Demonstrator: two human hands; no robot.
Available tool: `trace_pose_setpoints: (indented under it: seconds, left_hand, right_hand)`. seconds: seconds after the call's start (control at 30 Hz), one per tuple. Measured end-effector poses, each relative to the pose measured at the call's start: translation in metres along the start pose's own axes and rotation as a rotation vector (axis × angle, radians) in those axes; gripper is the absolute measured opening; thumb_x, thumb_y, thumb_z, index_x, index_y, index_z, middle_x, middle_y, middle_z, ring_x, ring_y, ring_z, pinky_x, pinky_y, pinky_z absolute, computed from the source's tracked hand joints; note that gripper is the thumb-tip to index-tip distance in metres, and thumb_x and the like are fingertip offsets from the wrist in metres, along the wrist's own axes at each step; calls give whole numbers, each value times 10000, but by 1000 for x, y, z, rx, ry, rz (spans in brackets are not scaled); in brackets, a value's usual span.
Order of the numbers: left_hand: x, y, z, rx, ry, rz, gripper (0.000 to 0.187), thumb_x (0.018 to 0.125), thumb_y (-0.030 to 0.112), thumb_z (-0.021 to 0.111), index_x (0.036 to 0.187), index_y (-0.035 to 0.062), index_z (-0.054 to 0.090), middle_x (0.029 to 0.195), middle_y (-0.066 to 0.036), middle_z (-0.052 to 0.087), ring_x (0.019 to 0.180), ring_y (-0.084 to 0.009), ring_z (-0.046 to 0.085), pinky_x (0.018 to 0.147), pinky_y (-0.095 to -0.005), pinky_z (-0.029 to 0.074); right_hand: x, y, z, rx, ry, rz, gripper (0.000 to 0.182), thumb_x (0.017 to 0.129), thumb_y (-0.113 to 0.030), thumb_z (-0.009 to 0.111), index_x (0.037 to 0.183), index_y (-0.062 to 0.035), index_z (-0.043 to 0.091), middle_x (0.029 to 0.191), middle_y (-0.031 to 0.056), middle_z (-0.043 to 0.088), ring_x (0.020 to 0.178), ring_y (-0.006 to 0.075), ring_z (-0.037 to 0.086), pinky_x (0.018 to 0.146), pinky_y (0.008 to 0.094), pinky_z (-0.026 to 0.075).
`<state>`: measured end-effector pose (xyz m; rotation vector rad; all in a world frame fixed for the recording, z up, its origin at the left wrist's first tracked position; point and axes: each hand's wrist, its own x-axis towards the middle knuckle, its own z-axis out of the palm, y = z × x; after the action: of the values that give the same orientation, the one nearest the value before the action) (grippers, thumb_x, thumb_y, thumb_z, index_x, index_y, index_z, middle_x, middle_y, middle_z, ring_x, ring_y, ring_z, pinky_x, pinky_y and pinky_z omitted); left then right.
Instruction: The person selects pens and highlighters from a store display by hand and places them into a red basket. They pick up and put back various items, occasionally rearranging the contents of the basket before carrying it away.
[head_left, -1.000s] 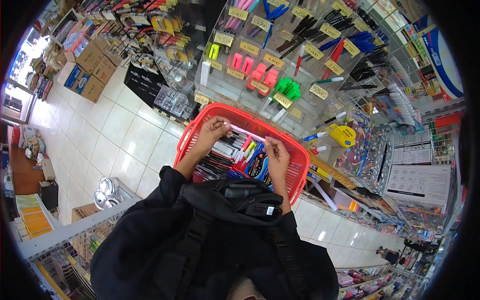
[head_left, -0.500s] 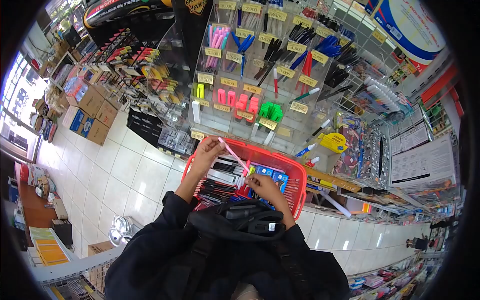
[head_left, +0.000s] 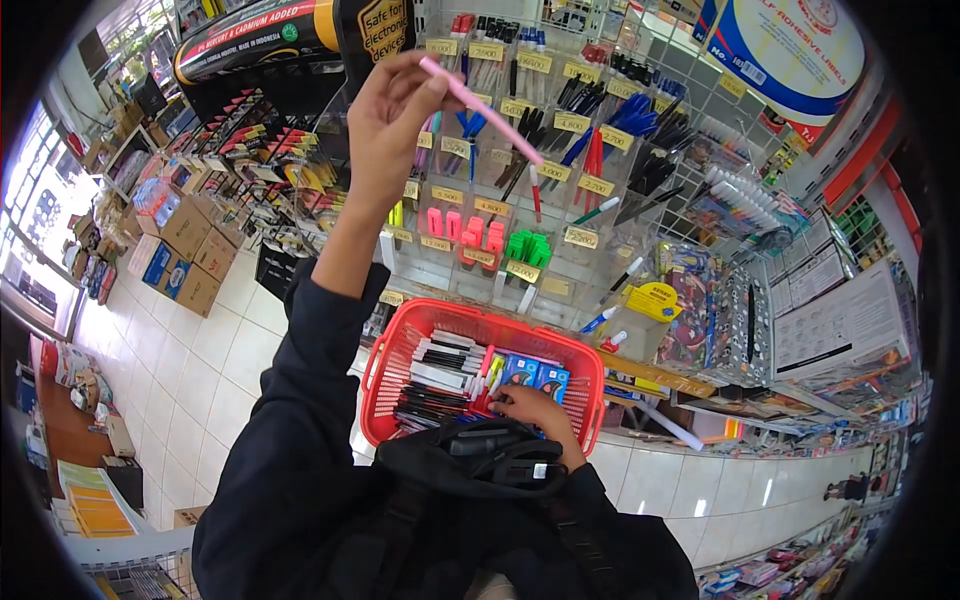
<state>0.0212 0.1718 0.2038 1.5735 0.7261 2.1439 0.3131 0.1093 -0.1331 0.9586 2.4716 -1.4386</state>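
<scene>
Raised in front of the pen display, my left hand (head_left: pixel 400 115) pinches a pink pen (head_left: pixel 485 112) near one end. The pen slants down to the right across the price tags. My right hand (head_left: pixel 532 406) is low inside the red plastic basket (head_left: pixel 585 375), its fingers drawn together by the pens there; what they hold, if anything, is hidden. White pens (head_left: pixel 448 360), black pens (head_left: pixel 428 405) and blue packs (head_left: pixel 537 374) lie in the basket. Behind the left hand, the clear display rack (head_left: pixel 487 188) carries pens in tiers.
Pink highlighters (head_left: pixel 482 238) and green highlighters (head_left: pixel 528 248) stand on the rack's lower tier. A yellow-topped box (head_left: pixel 652 300) sits to the right. Cardboard boxes (head_left: pixel 180 245) are stacked on the tiled floor at left. A black bag (head_left: pixel 470 455) hangs at my chest.
My left hand has lifted the pink pen up and away from the basket to the upper pen tiers. My right hand has dropped slightly lower in the basket.
</scene>
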Motion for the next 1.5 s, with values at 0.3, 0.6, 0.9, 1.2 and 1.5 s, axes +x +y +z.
trace_pose_setpoints:
  seconds: [0.3, 0.6, 0.9, 1.2, 1.5]
  left_hand:
    - [51, -36, 37, 89, -148, 128, 257, 932, 40, 587, 1161, -63, 532, 1069, -150, 637, 989, -191, 647, 845, -316, 565]
    - [50, -63, 40, 137, -202, 118, 237, 923, 30, 601, 1126, -64, 527, 1079, -163, 642, 992, -199, 654, 864, -318, 559]
    - [40, -57, 26, 109, -123, 75, 223, 911, 32, 621, 1105, -44, 542, 1031, -116, 641, 946, -160, 651, 840, -282, 545]
    - [38, -51, 19, 148, -115, 71, 237, 919, 30, 607, 1126, -60, 536, 1019, -129, 642, 944, -176, 653, 833, -290, 555]
    - [42, -52, 21, 138, -149, 33, 287, 928, 42, 600, 1191, -60, 544, 1025, -110, 647, 953, -153, 642, 829, -281, 544]
  right_hand:
    - [-5, -2, -7, 12, 14, 81, 427, 894, -415, 613, 1135, -63, 626, 1015, 164, 679, 948, 323, 650, 819, 394, 492]
    - [-8, -3, -13, -12, 33, 136, 441, 892, -434, 616, 1138, -69, 649, 1051, 163, 669, 985, 335, 643, 842, 383, 490]
    - [-7, -2, -10, -2, 69, 112, 373, 879, -390, 614, 1049, -58, 628, 974, 172, 675, 952, 349, 639, 816, 426, 480]
    - [-5, -2, -11, -39, 41, 122, 427, 890, -424, 616, 1104, -54, 627, 1024, 163, 675, 963, 328, 648, 816, 402, 494]
    - [-5, 2, -10, -44, 40, 129, 437, 892, -433, 619, 1120, -61, 645, 1049, 155, 672, 964, 323, 650, 818, 391, 495]
